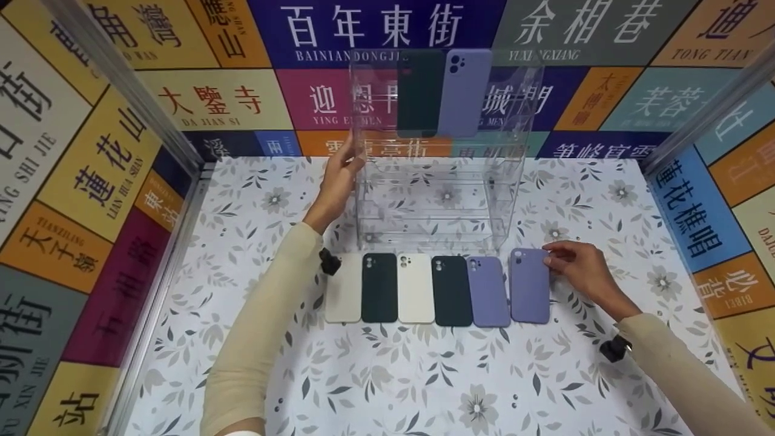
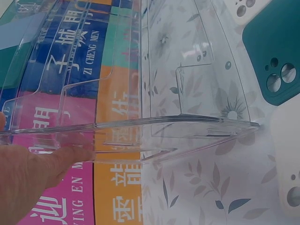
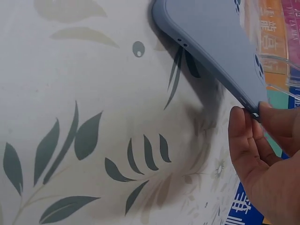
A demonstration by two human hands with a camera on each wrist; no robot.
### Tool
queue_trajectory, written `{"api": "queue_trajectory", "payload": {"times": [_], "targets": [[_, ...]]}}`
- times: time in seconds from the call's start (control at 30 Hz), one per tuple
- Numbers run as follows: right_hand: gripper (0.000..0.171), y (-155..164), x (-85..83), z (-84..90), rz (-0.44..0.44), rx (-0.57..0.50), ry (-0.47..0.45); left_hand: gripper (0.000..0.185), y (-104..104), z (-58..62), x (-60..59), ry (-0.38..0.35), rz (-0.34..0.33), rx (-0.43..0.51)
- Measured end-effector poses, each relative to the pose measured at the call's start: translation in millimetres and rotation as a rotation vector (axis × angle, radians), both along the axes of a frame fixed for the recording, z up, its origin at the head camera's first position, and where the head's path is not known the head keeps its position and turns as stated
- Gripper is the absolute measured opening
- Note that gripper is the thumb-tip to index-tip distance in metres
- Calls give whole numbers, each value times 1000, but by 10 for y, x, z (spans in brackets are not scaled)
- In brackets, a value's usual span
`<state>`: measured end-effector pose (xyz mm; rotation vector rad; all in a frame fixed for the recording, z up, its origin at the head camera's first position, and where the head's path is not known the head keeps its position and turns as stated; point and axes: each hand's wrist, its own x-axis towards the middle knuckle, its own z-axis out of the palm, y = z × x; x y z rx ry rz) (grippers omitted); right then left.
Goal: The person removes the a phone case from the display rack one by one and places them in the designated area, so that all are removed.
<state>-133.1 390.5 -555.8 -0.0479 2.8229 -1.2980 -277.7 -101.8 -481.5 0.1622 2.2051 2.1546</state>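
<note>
On desk: right hand (image 1: 581,266) pinching lilac case (image 1: 530,286).
Long axis pointing away toward rack (image 1: 439,151); left hand (image 1: 336,181) flat against rack, fingers straight.

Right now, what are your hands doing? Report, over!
Left hand touching side of clear acrylic rack. Right hand pinching edge of rightmost purple phone case, one edge lifted off table. Five more cases in row beside it; nothing blocking.

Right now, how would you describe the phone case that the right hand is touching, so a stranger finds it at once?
Find the clear acrylic rack on the flowered table. In front lies a row of six cases. It is the lilac case at the far right end, pinched by the right hand and set slightly higher than the other lilac case.
</note>
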Motion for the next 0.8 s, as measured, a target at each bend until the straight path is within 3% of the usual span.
{"api": "queue_trajectory", "payload": {"times": [0.33, 0.8], "targets": [[26, -8, 12, -118, 58, -48, -24, 67, 8, -13, 5, 41, -7, -2], [25, -71, -37, -242, 62, -23, -22, 67, -1, -17, 13, 15, -2, -3]]}}
